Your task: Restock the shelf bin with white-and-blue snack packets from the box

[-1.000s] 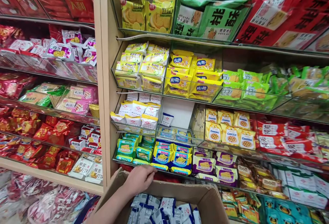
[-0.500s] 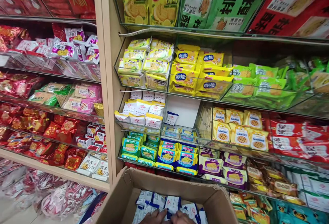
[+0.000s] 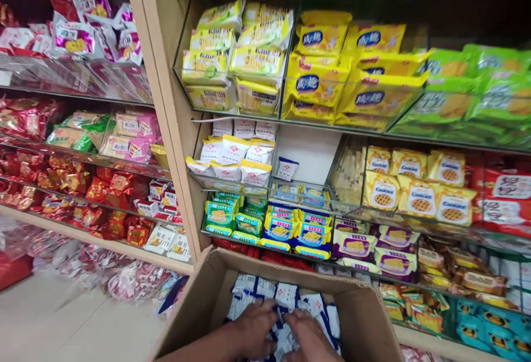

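Small white snack packets with blue edges (image 3: pixel 287 294) lie in an open cardboard box (image 3: pixel 344 287) in front of me. My left hand (image 3: pixel 253 329) reaches into the box from the left, its fingers apart on top of the packets. Beside it my right hand (image 3: pixel 309 335) lies with fingers stretched forward over the same packets. Some packets show in the narrow gap between the two hands. Whether any packet is gripped under the fingers is hidden.
Behind the box stands a shelf with clear bins of yellow packs (image 3: pixel 315 82), cookie packs (image 3: pixel 418 196) and purple packs (image 3: pixel 354 243). One blue-edged white packet (image 3: pixel 287 168) stands in a bin with a white back panel. Plastic-wrapped bags (image 3: pixel 133 280) lie on the floor at left.
The view has tipped downward and come closer to the shelf, so more of the box shows. Both my hands now show further up in the picture, over the packets.
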`<action>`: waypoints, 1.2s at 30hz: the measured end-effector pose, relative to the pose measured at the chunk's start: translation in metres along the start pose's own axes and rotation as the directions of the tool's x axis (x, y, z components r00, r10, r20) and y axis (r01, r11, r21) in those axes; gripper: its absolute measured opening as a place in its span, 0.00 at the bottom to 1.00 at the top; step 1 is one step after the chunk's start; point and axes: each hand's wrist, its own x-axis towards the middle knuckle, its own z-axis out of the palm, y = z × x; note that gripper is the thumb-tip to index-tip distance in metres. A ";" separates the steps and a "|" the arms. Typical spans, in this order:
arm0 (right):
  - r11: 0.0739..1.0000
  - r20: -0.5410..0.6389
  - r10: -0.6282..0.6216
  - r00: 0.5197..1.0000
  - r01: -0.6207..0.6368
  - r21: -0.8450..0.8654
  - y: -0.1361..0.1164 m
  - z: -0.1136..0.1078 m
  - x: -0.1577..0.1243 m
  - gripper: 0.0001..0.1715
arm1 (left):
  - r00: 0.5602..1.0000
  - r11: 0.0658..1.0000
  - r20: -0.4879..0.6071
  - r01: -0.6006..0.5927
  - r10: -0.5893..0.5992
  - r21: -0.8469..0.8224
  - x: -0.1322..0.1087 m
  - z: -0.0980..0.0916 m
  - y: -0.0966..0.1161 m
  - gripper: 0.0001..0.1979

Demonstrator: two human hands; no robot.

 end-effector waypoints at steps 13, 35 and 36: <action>0.904 0.225 0.148 0.963 -0.224 0.363 0.020 -0.001 0.005 0.25 | 0.996 0.981 -0.082 -0.038 0.022 -0.191 0.008 -0.009 0.003 0.24; 0.360 -0.263 0.137 0.955 0.199 0.911 -0.021 -0.085 -0.067 0.05 | 0.939 0.482 -0.305 -0.197 -0.157 -0.854 -0.049 -0.082 0.085 0.14; 0.505 -0.410 0.085 0.908 0.315 0.804 -0.022 -0.090 -0.070 0.02 | 0.934 0.424 -0.312 -0.216 -0.173 -0.880 -0.051 -0.085 0.088 0.17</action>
